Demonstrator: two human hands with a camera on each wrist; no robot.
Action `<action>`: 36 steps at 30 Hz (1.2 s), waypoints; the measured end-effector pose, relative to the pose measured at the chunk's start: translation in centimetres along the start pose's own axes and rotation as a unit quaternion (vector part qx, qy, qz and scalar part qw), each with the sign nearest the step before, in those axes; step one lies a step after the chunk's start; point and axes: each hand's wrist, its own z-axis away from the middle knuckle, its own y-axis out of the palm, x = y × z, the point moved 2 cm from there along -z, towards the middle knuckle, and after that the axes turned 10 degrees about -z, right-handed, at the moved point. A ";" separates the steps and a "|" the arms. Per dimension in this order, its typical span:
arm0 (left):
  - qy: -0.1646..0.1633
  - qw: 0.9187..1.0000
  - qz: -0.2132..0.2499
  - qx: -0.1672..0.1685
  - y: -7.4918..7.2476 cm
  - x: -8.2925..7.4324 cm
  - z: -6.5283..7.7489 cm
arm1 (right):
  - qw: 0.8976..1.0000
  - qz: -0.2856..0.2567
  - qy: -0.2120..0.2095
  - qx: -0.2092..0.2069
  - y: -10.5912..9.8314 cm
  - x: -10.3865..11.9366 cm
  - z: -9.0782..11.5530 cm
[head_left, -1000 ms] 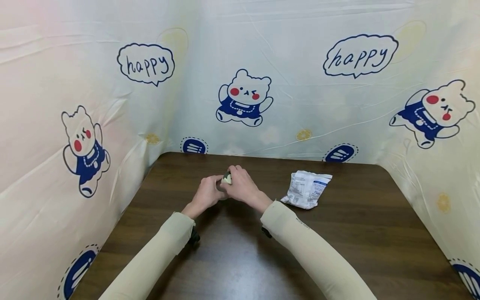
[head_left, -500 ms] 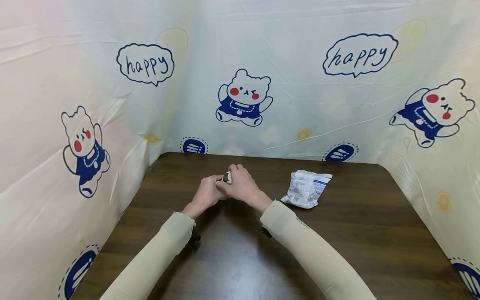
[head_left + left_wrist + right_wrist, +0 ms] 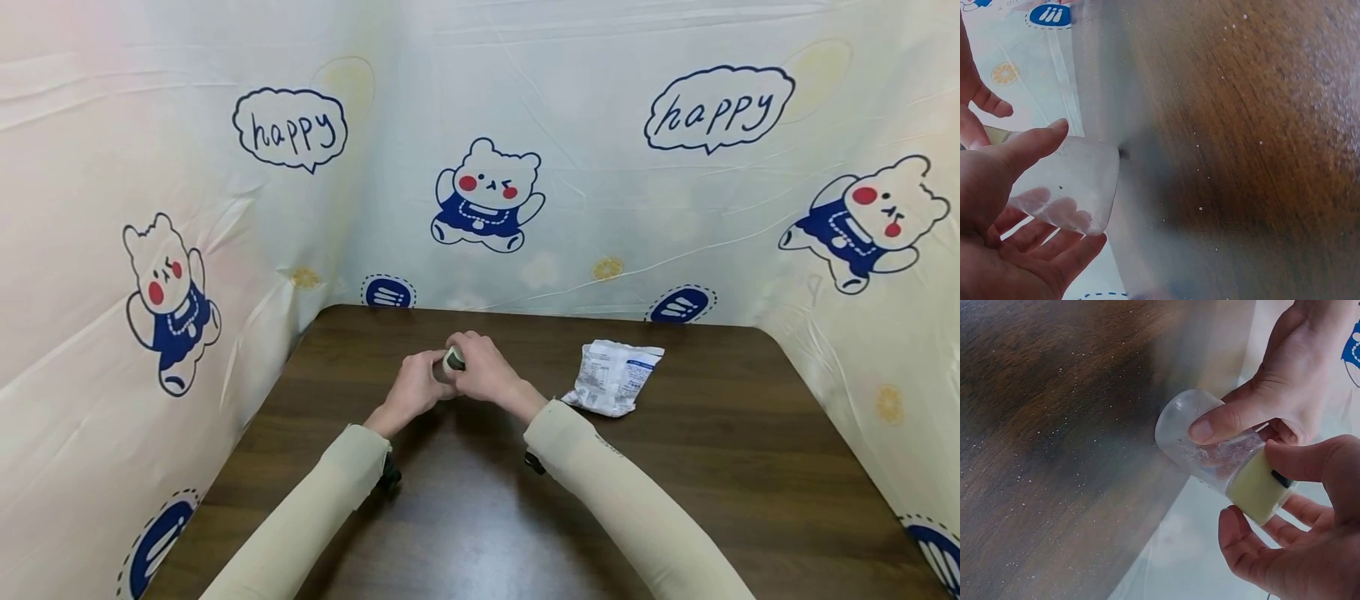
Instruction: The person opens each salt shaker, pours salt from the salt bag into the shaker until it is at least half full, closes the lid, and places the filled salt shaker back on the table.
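In the head view, the left grip and the right grip are close together over the far part of the tabletop, with a pale green, dark-marked lid showing between them. A white printed packet lies to the right of the right grip, apart from it. Beyond both grips hangs a patterned cloth.

In the left wrist view, the left grip is curled round a clear jar, its thumb on one side and fingers on the other; the jar's base points out past the fingertips.

In the right wrist view, the right grip is narrowed on the lid, thumb against its edge and fingers round the other side. The jar extends from the lid, away from the right grip, with the left thumb pressed along its wall.
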 end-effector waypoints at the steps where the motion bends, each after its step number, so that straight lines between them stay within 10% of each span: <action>1: 0.001 1.000 -0.001 -0.002 0.0 0.0 0.0 | 1.000 0.000 -0.002 0.001 0.0 0.1 0.0; 36: -0.019 1.000 0.003 0.012 0.0 0.1 0.1 | 0.999 -0.001 0.032 -0.033 0.5 0.0 0.0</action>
